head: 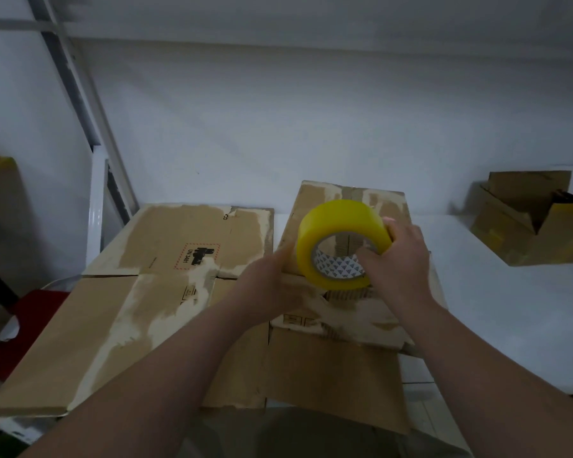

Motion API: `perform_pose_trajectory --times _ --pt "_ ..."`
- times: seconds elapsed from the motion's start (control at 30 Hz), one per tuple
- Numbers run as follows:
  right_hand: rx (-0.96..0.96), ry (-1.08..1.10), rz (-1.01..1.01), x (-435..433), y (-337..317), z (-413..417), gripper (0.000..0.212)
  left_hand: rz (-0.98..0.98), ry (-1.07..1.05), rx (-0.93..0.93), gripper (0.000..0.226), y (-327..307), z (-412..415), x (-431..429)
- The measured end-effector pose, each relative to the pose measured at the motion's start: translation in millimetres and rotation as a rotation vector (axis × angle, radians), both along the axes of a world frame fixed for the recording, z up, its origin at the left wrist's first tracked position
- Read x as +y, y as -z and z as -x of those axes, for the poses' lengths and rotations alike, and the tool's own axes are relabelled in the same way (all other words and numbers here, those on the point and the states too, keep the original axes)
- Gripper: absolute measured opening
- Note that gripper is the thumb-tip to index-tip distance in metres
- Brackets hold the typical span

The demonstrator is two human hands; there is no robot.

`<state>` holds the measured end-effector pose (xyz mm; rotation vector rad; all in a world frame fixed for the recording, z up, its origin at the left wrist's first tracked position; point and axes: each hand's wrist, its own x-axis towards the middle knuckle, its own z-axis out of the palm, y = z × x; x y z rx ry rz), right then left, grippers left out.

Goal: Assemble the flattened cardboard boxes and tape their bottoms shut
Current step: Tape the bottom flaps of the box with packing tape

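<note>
Right hand (pixel 399 259) clamped on the tape (pixel 341 242), thumb through its core, above the box (pixel 351 312) at centre. Left hand (pixel 275 282), fingers together, presses the box's nine o'clock edge. Light, stiff cardboard; hold edges.

Hands (pixel 338 272) on yellow tape roll (pixel 336 226)

White table (pixel 497 309) against a plain white wall (pixel 278 120) — metal shelf upright (pixel 80 94) far left. Red object (pixel 30 312) low left, partly hidden.
</note>
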<state>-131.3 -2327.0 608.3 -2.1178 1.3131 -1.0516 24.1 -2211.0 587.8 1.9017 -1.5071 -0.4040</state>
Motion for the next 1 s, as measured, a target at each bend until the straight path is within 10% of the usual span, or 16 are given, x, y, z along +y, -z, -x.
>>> perform_pose_trajectory --times 0.13,0.63,1.0 --pt "-0.024 -0.037 -0.045 3 0 0 0.040 -0.096 -0.063 -0.190 0.054 -2 3 -12" --pt "0.815 -0.070 0.427 -20 -64 98 0.059 -0.292 0.018 -0.483 0.107 4 14 -17" --pt "1.036 -0.088 0.465 -18 -72 100 0.056 -0.366 0.025 -0.551 0.109 1 16 -17"
